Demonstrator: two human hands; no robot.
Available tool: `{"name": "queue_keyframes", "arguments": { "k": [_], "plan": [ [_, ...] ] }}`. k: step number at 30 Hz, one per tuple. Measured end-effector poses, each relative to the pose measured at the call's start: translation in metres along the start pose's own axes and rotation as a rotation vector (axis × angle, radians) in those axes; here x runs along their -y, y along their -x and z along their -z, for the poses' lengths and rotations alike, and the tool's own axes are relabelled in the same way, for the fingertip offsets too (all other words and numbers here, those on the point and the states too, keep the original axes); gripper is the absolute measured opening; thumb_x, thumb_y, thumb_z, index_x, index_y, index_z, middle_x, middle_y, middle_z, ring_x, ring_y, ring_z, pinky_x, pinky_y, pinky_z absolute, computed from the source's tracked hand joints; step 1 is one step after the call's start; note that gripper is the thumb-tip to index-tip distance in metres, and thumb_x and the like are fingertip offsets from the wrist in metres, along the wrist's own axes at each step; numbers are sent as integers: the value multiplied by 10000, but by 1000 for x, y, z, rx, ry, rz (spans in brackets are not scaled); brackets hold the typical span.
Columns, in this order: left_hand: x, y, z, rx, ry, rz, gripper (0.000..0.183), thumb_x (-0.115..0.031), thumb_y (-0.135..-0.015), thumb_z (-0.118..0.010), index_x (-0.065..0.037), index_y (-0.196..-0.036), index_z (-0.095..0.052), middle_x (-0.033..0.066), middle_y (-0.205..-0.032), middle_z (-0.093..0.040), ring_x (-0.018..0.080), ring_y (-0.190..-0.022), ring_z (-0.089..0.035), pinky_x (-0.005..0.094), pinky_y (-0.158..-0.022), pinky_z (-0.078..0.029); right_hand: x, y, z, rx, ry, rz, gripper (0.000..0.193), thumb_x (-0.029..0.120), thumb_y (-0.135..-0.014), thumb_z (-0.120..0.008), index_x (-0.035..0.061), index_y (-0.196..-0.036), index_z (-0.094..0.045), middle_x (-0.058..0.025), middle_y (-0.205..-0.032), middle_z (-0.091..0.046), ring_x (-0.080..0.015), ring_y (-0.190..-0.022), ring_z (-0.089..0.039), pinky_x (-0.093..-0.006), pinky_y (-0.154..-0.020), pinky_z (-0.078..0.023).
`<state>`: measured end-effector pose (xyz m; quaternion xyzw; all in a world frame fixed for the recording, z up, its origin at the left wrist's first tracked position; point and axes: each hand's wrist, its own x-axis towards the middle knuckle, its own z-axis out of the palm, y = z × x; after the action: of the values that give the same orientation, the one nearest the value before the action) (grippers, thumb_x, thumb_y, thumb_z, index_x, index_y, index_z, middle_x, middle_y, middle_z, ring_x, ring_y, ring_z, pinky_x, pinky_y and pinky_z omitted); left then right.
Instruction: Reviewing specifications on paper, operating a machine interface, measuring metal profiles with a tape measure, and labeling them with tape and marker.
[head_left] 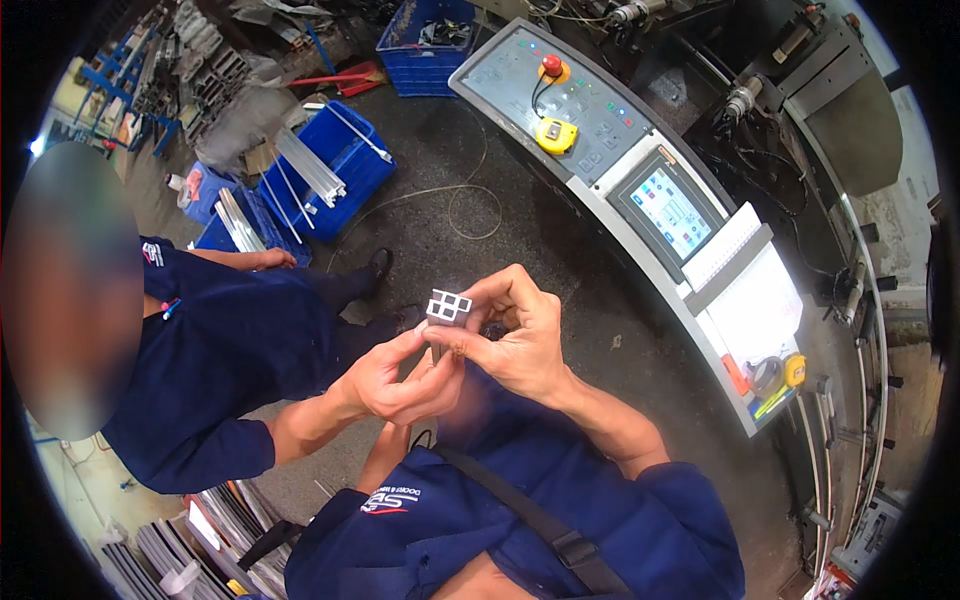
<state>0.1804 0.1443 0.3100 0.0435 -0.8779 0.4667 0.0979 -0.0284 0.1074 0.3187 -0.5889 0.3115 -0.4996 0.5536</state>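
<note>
A short metal profile (448,308), with a bright cut end and square dark hollows, stands upright in the middle. My right hand (520,335) closes on it from the right, thumb and fingers pinching it just below the cut end. A co-worker's hand (405,380) reaches in from the left and grips the same piece lower down. My left forearm (385,455) rises behind that co-worker's wrist. The fingers of my left hand are hidden there, so what they hold cannot be seen.
The co-worker in a dark blue shirt (210,370) stands close on the left. A control panel (510,80) with touchscreen (665,210), tape measure (556,135) and papers (750,290) curves along the right. Blue crates (350,190) with metal profiles stand on the floor beyond.
</note>
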Motion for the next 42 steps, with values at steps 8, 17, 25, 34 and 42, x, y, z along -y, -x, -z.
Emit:
{"name": "queue_keyframes", "arguments": {
  "k": [8, 17, 25, 34, 42],
  "plan": [
    [-6, -22, 10, 137, -40, 45, 235, -77, -751, -870, -24, -920, -715, 23, -915, -686, 130, -897, -670, 249, -799, -523, 4, -2, 0, -12, -115, -11, 384, 7, -791, -834, -9, -1105, -613, -97, -934, -706, -74, -757, -679, -216, -635, -552],
    [-18, -36, 18, 351, -230, 40, 270, -117, -736, -885, -12, -922, -722, 39, -902, -687, 147, -855, -670, 258, -774, -532, -4, -6, 3, 121, -10, 60, 353, 13, -808, -814, -12, -1123, -656, -84, -958, -699, -70, -758, -668, -210, -621, -532],
    [-20, -29, 27, 373, -262, 60, 268, -123, -737, -890, -9, -916, -726, 44, -900, -684, 137, -856, -668, 253, -754, -542, -5, -11, -8, 170, -38, 103, 342, 10, -799, -816, -12, -1105, -665, -72, -927, -688, -58, -724, -648, -208, -610, -520],
    [-30, -18, 30, 361, -282, 104, 259, -112, -729, -896, 1, -894, -732, 46, -901, -719, 134, -848, -686, 256, -737, -545, 4, -19, -20, 181, 91, 100, 293, 30, -738, -841, 25, -993, -698, -36, -862, -649, -33, -597, -559, -188, -503, -419],
    [-44, -6, 35, 349, -235, 152, 260, -110, -755, -875, 14, -939, -739, 47, -906, -721, 150, -861, -687, 258, -764, -538, -3, -15, -30, 177, 13, 77, 269, 103, -759, -851, 30, -954, -681, -23, -818, -594, -35, -533, -487, -218, -467, -380]
  ]
}}
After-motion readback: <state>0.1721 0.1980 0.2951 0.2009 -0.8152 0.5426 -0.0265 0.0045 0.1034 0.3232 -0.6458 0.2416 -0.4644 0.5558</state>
